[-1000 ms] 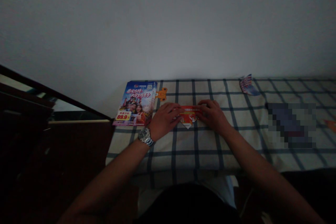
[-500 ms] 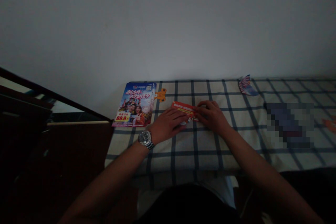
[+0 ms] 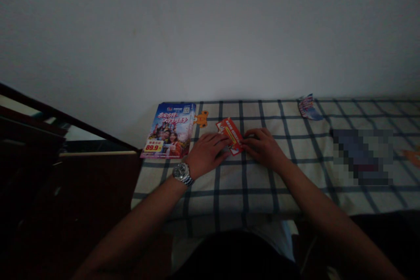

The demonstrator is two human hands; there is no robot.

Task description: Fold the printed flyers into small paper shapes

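A small folded red paper [image 3: 231, 135] lies tilted on the checked cloth [image 3: 262, 175] between my hands. My left hand [image 3: 206, 153], with a metal watch on its wrist, rests flat on the cloth, and its fingertips touch the paper's left edge. Fingers curled, my right hand [image 3: 264, 146] pinches the paper's lower right corner. Left of my left hand lies a stack of blue leaflets [image 3: 169, 130] with a price in yellow.
A small orange cutout [image 3: 201, 118] lies by the leaflets' top right corner. Another folded paper piece [image 3: 308, 106] sits far right near the wall. A blurred patch covers part of the cloth at right. Dark wooden furniture [image 3: 65, 175] stands to the left.
The red paper has been turned: it lay flat and wide under both hands, then lifted toward the wall, and now stands diagonal. My left hand has slid slightly back from it.
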